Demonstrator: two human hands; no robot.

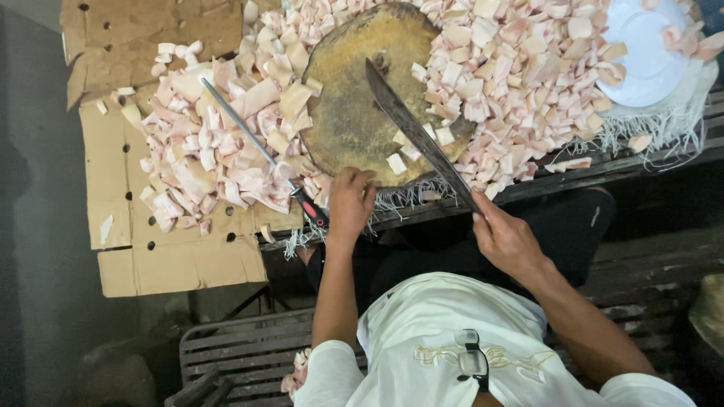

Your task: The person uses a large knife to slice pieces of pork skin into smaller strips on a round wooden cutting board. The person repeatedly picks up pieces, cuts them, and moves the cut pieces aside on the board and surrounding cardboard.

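The handle of the long cleaver point(416, 134) is being hidden inside the right hand point(504, 240), which is being kept closed around it, so its shape cannot be made out. The far rim of the round wooden chopping block point(354, 98) is being cut off by the top edge of the view, as is much of the white plate point(641, 56) at the upper right. The person's lap and legs are being lost in shadow below the counter point(603, 169).

The blade is being laid flat across the block, its long axis running diagonally: the tip is being pointed up and to the left, toward the block's middle, and the handle end down and to the right, over the counter's near edge.

The left hand point(351, 202) is being rested with curled fingers on the block's near rim, nothing being held in it. Just to its left a sharpening steel point(260, 154) with a red-and-black handle is being left lying on a heap of cut pork fat pieces point(520, 68), which is being spread around the block on both sides. Flattened cardboard point(151, 226) is being used beneath the left heap
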